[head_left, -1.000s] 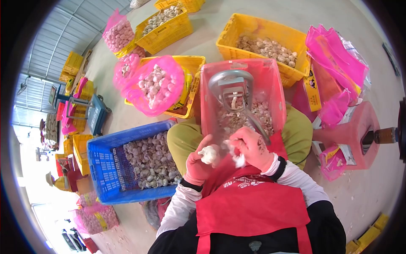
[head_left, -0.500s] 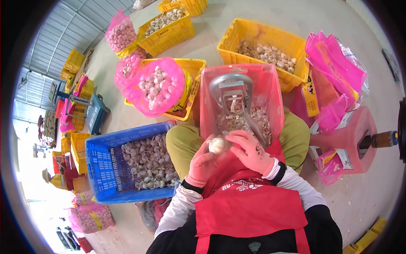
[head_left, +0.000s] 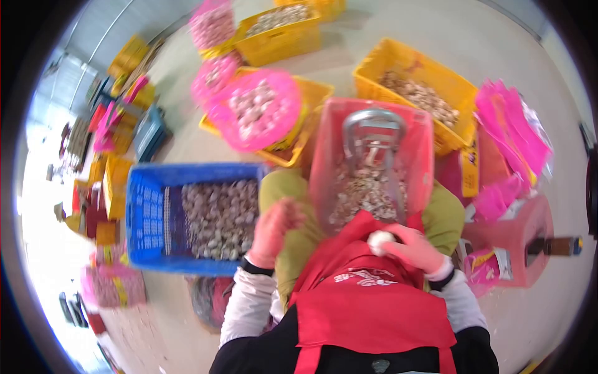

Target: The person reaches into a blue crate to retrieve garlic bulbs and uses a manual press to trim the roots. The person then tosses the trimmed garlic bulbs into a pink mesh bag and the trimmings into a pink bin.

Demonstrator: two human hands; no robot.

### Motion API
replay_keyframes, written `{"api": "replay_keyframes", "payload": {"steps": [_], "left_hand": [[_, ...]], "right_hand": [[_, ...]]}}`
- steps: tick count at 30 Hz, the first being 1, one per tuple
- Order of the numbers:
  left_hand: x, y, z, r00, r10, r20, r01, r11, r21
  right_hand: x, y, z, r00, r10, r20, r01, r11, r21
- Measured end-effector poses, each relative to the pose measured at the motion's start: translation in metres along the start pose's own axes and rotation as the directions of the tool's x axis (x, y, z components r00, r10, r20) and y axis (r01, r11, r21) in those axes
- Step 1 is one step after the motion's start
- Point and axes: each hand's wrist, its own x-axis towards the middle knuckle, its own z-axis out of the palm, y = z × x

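A white peeled garlic bulb (head_left: pixel 380 242) is held in the fingers of my right hand (head_left: pixel 414 248), over the red apron. My left hand (head_left: pixel 274 230), gloved in pink and blurred by motion, is over my left knee, beside the blue crate (head_left: pixel 146 218) of unpeeled garlic (head_left: pixel 221 218); its fingers are too smeared to read. In front of me stands a pink-red crate (head_left: pixel 321 168) with garlic skins (head_left: pixel 367 193) inside and a grey metal frame (head_left: pixel 374 117) set in it.
Yellow crates with garlic (head_left: pixel 420 93) stand beyond the pink-red crate. A pink mesh bag of garlic (head_left: pixel 255 109) rests on another yellow crate at the left. Right of me are pink bags (head_left: pixel 507 131) and a pink stool (head_left: pixel 529 230).
My hands have moved apart. The bulb has passed from my left hand to my right, and my left hand has moved left toward the blue crate. The view has shifted.
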Motion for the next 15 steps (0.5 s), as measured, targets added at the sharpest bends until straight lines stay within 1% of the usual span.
{"api": "replay_keyframes", "payload": {"steps": [1, 2, 3, 5, 6, 7, 8, 9, 10, 11, 12, 13, 14, 15], "left_hand": [[0.002, 0.009, -0.034, 0.984, 0.059, -0.169, -0.045, 0.995, 0.085], [0.001, 0.02, -0.064, 0.946, 0.119, -0.302, -0.1, 0.992, 0.076], [-0.002, 0.028, -0.093, 0.89, 0.168, -0.423, -0.15, 0.986, 0.075], [-0.011, 0.028, -0.157, 0.731, 0.137, -0.669, -0.166, 0.986, 0.021], [-0.017, 0.024, -0.186, 0.715, 0.134, -0.686, -0.169, 0.985, 0.016], [-0.021, 0.019, -0.214, 0.667, 0.062, -0.742, -0.144, 0.988, -0.047], [-0.024, 0.012, -0.243, 0.615, -0.012, -0.788, -0.124, 0.986, -0.112], [-0.027, 0.0, -0.277, 0.605, -0.016, -0.796, -0.13, 0.985, -0.118], [-0.027, -0.016, -0.314, 0.657, -0.032, -0.753, -0.089, 0.989, -0.12], [-0.024, -0.036, -0.352, 0.706, -0.051, -0.706, -0.047, 0.992, -0.119], [-0.017, -0.063, -0.392, 0.934, 0.118, -0.339, -0.234, 0.916, -0.325], [-0.013, -0.06, -0.373, 0.932, 0.116, -0.344, -0.237, 0.913, -0.334], [-0.003, -0.062, -0.348, 0.811, 0.055, -0.582, -0.08, 0.997, -0.016], [0.009, -0.064, -0.328, 0.625, 0.086, -0.776, 0.171, 0.955, 0.244]], "right_hand": [[-0.008, 0.019, -0.014, 0.995, 0.072, 0.066, -0.07, 0.997, -0.03], [-0.015, 0.027, -0.028, 0.974, 0.215, 0.068, -0.215, 0.977, -0.011], [-0.021, 0.029, -0.046, 0.931, 0.36, 0.064, -0.361, 0.932, 0.004], [-0.02, 0.032, -0.081, 0.929, 0.361, -0.077, -0.355, 0.932, 0.077], [-0.017, 0.022, -0.1, 0.947, 0.247, -0.206, -0.243, 0.969, 0.042], [-0.007, 0.014, -0.119, 0.936, 0.119, -0.331, -0.128, 0.992, -0.005], [0.007, 0.018, -0.137, 0.854, -0.043, -0.518, 0.042, 0.999, -0.015], [0.019, 0.019, -0.15, 0.709, -0.189, -0.679, 0.206, 0.977, -0.057], [0.024, 0.01, -0.157, 0.717, -0.194, -0.67, 0.206, 0.977, -0.062], [0.025, -0.006, -0.164, 0.662, -0.163, -0.731, 0.347, 0.932, 0.106], [0.027, -0.016, -0.167, 0.611, -0.114, -0.784, 0.483, 0.838, 0.255], [0.032, -0.011, -0.163, 0.615, -0.119, -0.779, 0.479, 0.842, 0.25], [0.035, 0.003, -0.155, 0.611, -0.297, -0.734, 0.353, 0.932, -0.083], [0.037, 0.019, -0.146, 0.632, -0.451, -0.631, 0.211, 0.883, -0.42]]}}
